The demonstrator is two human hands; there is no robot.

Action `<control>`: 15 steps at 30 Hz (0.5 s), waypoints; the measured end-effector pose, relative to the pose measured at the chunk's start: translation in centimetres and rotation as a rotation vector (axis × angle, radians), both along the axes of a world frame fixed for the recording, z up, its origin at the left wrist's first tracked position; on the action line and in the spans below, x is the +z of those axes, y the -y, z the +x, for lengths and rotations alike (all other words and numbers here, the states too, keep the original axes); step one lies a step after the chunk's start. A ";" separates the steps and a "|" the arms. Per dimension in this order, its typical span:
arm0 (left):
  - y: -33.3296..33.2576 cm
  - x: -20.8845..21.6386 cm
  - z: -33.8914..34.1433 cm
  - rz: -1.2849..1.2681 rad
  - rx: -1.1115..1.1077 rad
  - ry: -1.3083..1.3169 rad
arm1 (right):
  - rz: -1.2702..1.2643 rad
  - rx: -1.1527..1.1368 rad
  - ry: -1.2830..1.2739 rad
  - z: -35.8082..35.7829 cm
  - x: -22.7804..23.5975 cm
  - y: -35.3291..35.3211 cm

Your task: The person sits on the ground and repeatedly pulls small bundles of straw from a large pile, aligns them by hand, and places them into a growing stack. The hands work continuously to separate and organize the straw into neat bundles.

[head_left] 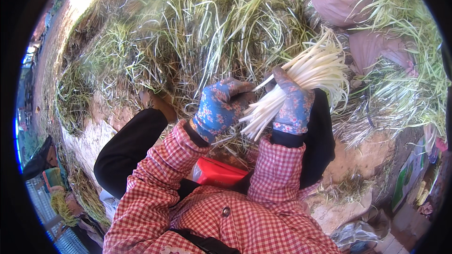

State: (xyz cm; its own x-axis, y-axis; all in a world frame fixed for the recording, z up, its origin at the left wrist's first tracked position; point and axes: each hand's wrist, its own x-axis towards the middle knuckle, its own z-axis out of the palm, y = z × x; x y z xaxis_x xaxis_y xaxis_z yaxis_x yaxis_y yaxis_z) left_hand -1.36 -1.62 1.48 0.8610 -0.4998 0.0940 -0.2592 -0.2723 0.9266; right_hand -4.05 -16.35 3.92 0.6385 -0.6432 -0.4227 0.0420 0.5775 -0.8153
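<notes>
A thick bunch of long, pale white-yellow chive-like stalks point(308, 73) lies slantwise across my right hand point(293, 101), which is closed around it. The cut-looking white ends point down and left, and thin stringy ends fan out at the upper right. My left hand point(221, 106), in a blue flowered glove like the right one, is closed just left of the bunch. Its fingertips pinch the end of a single pale stalk point(263, 83) that sticks out from the bunch's upper side. Part of the right fingers is hidden behind the stalks.
A large heap of green and pale leafy stalks point(207, 28) lies ahead of me. More greens point(414, 89) lie at the right beside brownish-pink cloths point(339, 0). Between my bent legs sits a red object point(219, 171). Clear plastic point(360, 233) lies at the lower right.
</notes>
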 end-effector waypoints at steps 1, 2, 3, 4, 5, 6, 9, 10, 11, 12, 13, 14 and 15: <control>0.0 -0.1 0.0 0.003 0.023 0.038 | 0.005 0.021 0.000 0.0 0.1 0.0; 0.0 -0.2 0.0 -0.042 0.053 -0.120 | 0.011 0.043 0.002 0.0 0.1 0.0; 0.0 -0.2 -0.1 -0.105 0.102 -0.260 | 0.016 0.066 0.004 -0.1 0.2 0.0; 0.0 -0.3 -0.1 -0.167 0.124 -0.412 | 0.003 0.077 0.005 -0.1 0.2 0.0; 0.0 -0.4 -0.2 -0.169 0.134 -0.379 | -0.011 0.087 0.005 -0.2 0.2 0.0; -0.1 -0.4 -0.2 -0.169 0.117 -0.360 | -0.025 0.103 0.016 -0.2 0.1 0.0; -0.2 -0.4 -0.2 -0.144 0.094 -0.328 | -0.024 0.129 0.012 -0.3 -0.4 0.0; -0.2 -0.4 -0.2 -0.128 0.088 -0.325 | -0.116 0.158 -0.035 -0.2 -0.6 -0.1; -0.2 -0.4 0.0 -0.115 0.089 -0.312 | -0.209 0.197 -0.043 0.0 -0.8 -0.1; -0.2 -0.3 0.0 -0.213 0.038 -0.326 | -0.302 0.234 -0.055 0.0 -1.0 0.0; -0.2 -0.3 0.1 -0.157 0.038 -0.317 | -0.231 0.241 -0.065 0.0 -1.2 0.0; -0.2 -0.2 0.2 -0.120 0.028 -0.294 | -0.159 0.249 -0.075 0.0 -1.3 0.0; -0.2 -0.2 0.3 -0.094 0.034 -0.281 | -0.088 0.257 -0.084 0.0 -1.5 0.1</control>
State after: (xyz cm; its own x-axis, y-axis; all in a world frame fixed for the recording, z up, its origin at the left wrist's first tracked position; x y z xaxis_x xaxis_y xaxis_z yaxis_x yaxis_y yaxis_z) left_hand -1.07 -1.44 1.29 0.8761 -0.4704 -0.1061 0.0191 -0.1860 0.9824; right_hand -4.07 -16.45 2.46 0.7506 -0.5012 -0.4306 -0.1663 0.4874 -0.8572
